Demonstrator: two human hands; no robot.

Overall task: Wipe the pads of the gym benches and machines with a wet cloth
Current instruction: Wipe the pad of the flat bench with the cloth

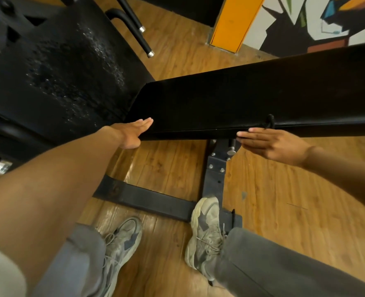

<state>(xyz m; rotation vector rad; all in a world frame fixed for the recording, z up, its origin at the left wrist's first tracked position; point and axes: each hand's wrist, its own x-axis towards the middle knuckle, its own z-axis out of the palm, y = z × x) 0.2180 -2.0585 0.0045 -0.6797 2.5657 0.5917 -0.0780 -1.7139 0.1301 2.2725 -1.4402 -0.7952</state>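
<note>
A long black bench pad (252, 97) runs from the middle of the view toward the right. My left hand (132, 133) lies flat against the pad's near-left end with straight fingers. My right hand (271, 144) reaches with straight fingers to the pad's near side edge, beside a black cord loop (270, 122). A second black pad (59, 67) at upper left looks worn and speckled with pale flecks. No cloth is in view.
The bench's black steel frame (156, 202) and upright post (214, 176) stand on the wooden floor (295, 200); my right shoe (205, 228) rests against the frame. Black handle bars (138, 28) hang at the top. An orange pillar (235, 20) and painted wall stand behind.
</note>
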